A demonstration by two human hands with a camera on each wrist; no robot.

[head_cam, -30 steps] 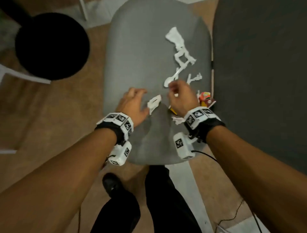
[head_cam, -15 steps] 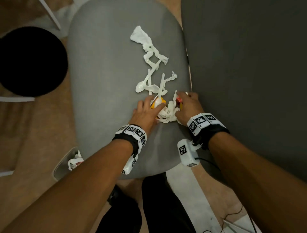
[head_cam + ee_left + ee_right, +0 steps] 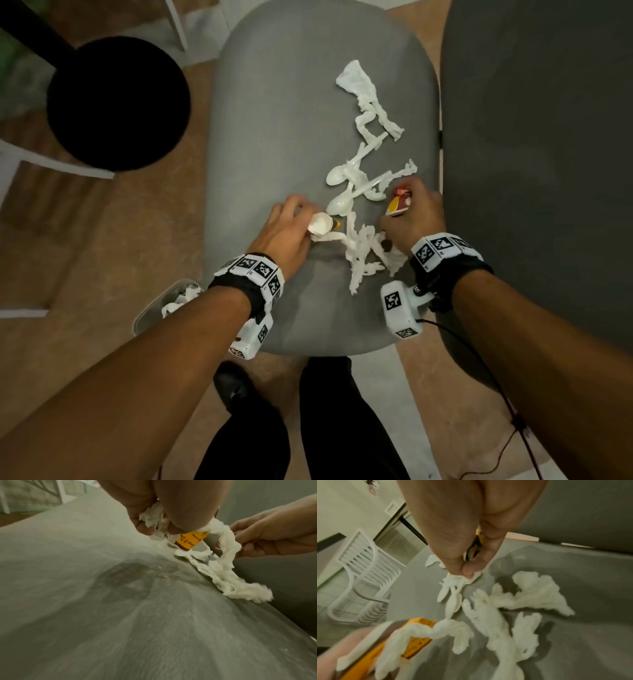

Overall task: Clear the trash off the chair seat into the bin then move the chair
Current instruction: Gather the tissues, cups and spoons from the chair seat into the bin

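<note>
Brown floor (image 3: 85, 240) surrounds the grey chair seat (image 3: 274, 137) I lean over, with a darker grey chair (image 3: 548, 171) hard against its right edge and a black round stool (image 3: 116, 102) well apart on the left. Open room for moving the chair looks best toward the near left, though the bin (image 3: 150, 308) sits on the floor just beside the seat's near-left corner, already holding white paper.

Trash is still spread over the seat's right half: a long twisted tissue strip (image 3: 363, 99), two white plastic spoons (image 3: 342, 192) and a torn tissue clump (image 3: 363, 253) near the front edge.

My left hand (image 3: 287, 229) curls round a small orange-and-white paper cup (image 3: 322, 224) plus a tissue wad; my right hand (image 3: 418, 216) pinches a red-and-yellow wrapper (image 3: 399, 205) while its fingertips press the spoons' tissue.

Risks, as I judge them: tissue trailing from my left grip may tear or drop short of the bin; spoons could slide into the gap between the chairs.
</note>
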